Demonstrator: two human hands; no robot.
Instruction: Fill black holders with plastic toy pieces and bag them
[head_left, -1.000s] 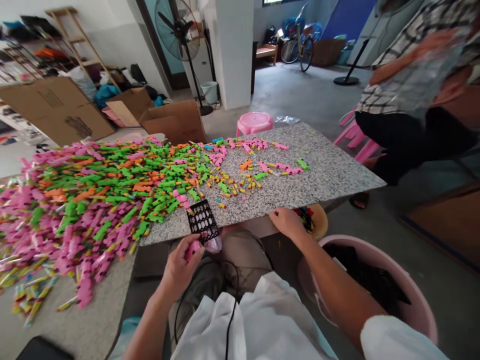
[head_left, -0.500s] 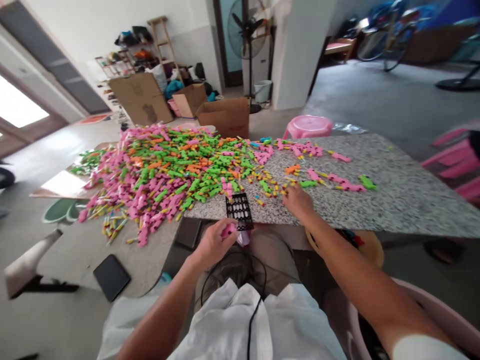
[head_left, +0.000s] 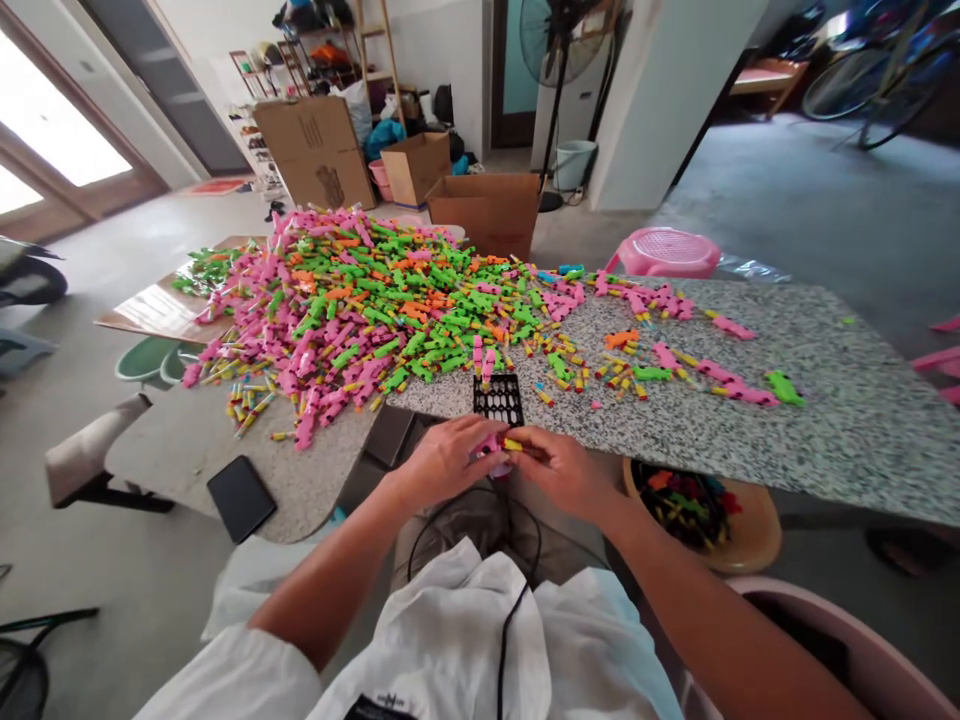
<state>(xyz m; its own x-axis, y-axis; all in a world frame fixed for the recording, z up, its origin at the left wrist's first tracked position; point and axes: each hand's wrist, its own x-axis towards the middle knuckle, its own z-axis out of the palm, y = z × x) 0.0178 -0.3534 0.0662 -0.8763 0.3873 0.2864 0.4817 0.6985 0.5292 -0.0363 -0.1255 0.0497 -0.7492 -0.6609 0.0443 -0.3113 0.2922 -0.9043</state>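
Granite-topped table [head_left: 847, 460]: heap of toy pieces [head_left: 405, 305] at left, loose toy pieces [head_left: 731, 383] right of it. Perforated tray [head_left: 498, 400] at near edge, before the heap's right end. Cardboard box [head_left: 484, 212] behind heap; stool [head_left: 667, 252] behind loose pieces. Basin [head_left: 757, 530] below, at right.

Glazed doors [head_left: 45, 110]: upper left of my feed, glaring white in wooden frames.
Back wall [head_left: 465, 60]: white above, grey below, top centre; I see a cluttered shelf [head_left: 319, 58] left of it.
Pillar [head_left: 660, 100]: pale, upper right of centre, a standing fan [head_left: 556, 60] to its left.
Floor [head_left: 757, 200]: smooth grey, shiny near the bicycle [head_left: 889, 95], upper right.
Stool [head_left: 667, 250]: pink, beyond the speckled bench [head_left: 862, 400].
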